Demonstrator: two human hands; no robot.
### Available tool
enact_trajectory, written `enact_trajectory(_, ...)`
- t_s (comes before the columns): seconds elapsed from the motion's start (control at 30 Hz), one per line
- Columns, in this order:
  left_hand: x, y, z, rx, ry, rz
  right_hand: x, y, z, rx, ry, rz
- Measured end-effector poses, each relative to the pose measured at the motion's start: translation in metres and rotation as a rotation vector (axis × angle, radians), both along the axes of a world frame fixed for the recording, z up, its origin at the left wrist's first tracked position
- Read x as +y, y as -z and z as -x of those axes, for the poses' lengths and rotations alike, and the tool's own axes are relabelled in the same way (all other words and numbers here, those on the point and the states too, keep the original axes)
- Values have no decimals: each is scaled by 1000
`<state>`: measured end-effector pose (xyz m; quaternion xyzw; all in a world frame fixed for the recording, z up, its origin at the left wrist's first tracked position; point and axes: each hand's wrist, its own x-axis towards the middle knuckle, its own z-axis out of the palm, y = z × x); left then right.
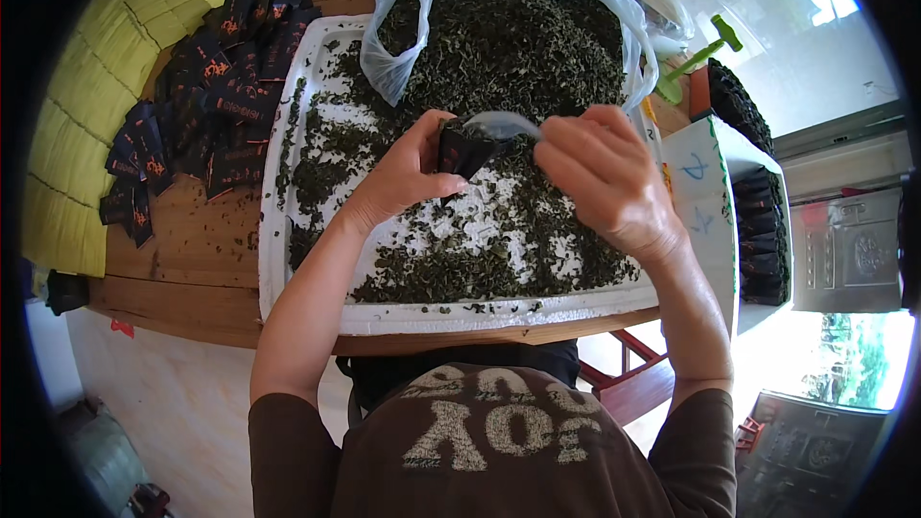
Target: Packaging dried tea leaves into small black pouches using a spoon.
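Note:
My left hand (403, 173) holds a small black pouch (464, 151) upright by its side, with dark leaf bits at its mouth. My right hand (608, 180) grips the handle of a translucent plastic scoop or spoon (504, 122), whose bowl is at the pouch's opening. Both hands are over a white foam tray (496, 316) strewn with dried, dark green leaves (446, 273). Behind the hands, a large heap of the same leaves (504, 43) lies in an open clear plastic bag (410, 61) on the tray.
Many black pouches with orange print (216, 93) lie piled on the wooden table (194, 252) at left, beside stacks of yellow paper-like packets (93, 115). At right, a white foam box (701, 208) holds a row of black pouches (759, 244). A green plastic tool (694, 57) stands near it.

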<state>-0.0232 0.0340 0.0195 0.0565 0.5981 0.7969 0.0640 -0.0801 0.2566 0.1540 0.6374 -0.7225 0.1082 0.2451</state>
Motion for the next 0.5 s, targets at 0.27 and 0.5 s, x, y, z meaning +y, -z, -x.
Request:
enact_trajectory(0.27, 1, 0, -1, 18, -23, 20, 0, 7, -5, -16, -11, -16)
enact_trajectory(0.5, 0, 0, 2, 21, -17, 45, 3, 11, -3, -93, 8, -52)
